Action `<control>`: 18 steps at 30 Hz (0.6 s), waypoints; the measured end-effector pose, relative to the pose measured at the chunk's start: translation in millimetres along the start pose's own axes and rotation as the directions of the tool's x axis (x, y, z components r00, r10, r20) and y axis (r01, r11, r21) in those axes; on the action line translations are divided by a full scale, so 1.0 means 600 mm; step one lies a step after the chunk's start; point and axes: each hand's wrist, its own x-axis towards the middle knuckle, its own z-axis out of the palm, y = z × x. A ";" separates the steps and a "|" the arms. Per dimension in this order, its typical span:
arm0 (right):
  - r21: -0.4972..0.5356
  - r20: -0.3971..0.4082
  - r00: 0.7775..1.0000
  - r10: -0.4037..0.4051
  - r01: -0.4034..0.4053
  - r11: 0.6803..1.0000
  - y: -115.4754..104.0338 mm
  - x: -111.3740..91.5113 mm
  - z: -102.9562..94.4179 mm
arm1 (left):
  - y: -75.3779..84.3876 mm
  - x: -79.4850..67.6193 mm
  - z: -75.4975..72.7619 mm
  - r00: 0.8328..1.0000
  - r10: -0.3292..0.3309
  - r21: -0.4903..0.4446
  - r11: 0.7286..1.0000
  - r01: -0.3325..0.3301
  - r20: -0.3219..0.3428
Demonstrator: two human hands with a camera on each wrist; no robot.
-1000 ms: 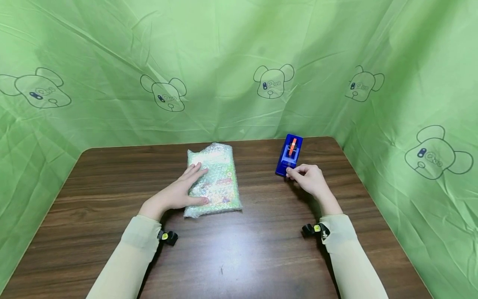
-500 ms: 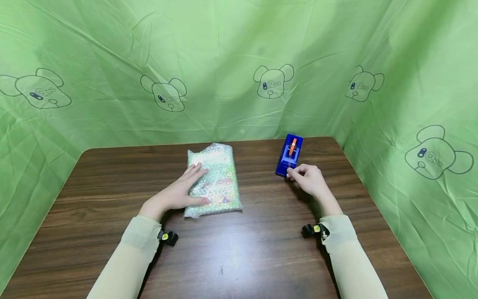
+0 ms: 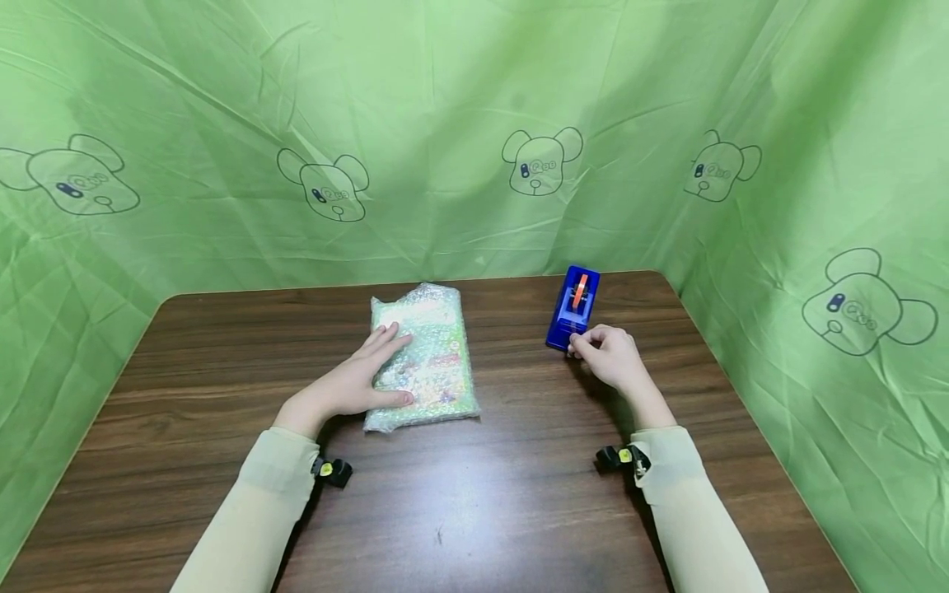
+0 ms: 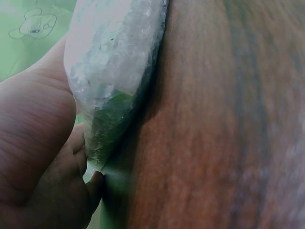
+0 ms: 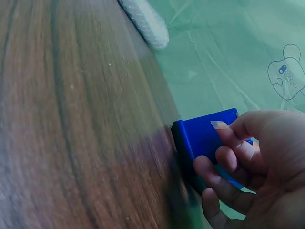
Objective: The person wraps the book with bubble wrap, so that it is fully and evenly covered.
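A flat packet (image 3: 433,371) in bubble wrap, with a colourful printed front showing through, lies on the table. My left hand (image 3: 356,380) rests on its left side with fingers and thumb spread; the left wrist view shows the wrapped edge (image 4: 114,71) beside the palm. To the right stands a blue tape dispenser (image 3: 571,305) with an orange roll hub. My right hand (image 3: 611,356) is at its near end, thumb and fingertip pinched together. In the right wrist view a small clear sliver of tape (image 5: 219,125) shows at the fingertips.
The brown wooden table (image 3: 460,511) has a far edge against a green curtain (image 3: 437,165) printed with bear heads. The curtain also hangs along both sides. Each wrist wears a small black camera (image 3: 337,472).
Almost nothing differs. The left hand stays on the packet and the right hand stays at the dispenser's near end; the whole head view has shifted very slightly.
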 end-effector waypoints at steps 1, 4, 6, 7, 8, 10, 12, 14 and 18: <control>-0.010 0.008 1.000 -0.004 0.004 1.000 0.001 0.000 0.000 | 0.000 0.000 0.000 1.000 -0.001 -0.001 1.000 0.001 0.001; -0.029 0.051 0.998 -0.023 0.024 0.999 0.008 -0.002 -0.001 | -0.001 -0.001 0.000 1.000 -0.002 -0.005 1.000 0.002 0.005; 0.005 0.106 0.994 -0.031 0.031 1.000 0.013 -0.003 -0.005 | -0.001 -0.001 0.001 1.000 -0.001 -0.006 1.000 0.001 0.007; 0.032 0.135 0.990 -0.032 0.028 0.999 0.016 -0.004 -0.009 | -0.002 -0.001 0.001 1.000 -0.001 -0.006 1.000 0.001 0.008; 0.068 0.168 0.985 -0.036 0.025 0.997 0.017 -0.005 -0.012 | -0.002 -0.001 0.001 1.000 0.000 -0.006 1.000 0.000 0.008; 0.146 0.237 0.971 -0.042 0.007 0.989 0.020 -0.007 -0.019 | -0.001 0.000 0.001 1.000 0.002 -0.007 1.000 -0.002 0.009; 0.210 0.299 0.952 -0.060 -0.004 0.978 0.022 -0.007 -0.025 | -0.001 -0.001 0.000 1.000 0.002 -0.008 1.000 -0.002 0.010; 0.252 0.345 0.935 -0.080 -0.010 0.968 0.022 -0.006 -0.029 | 0.000 -0.001 0.000 1.000 0.000 -0.009 1.000 0.000 0.010; 0.305 0.388 0.915 -0.112 -0.012 0.952 0.019 -0.003 -0.030 | -0.001 -0.001 -0.001 1.000 -0.001 -0.007 1.000 0.001 0.008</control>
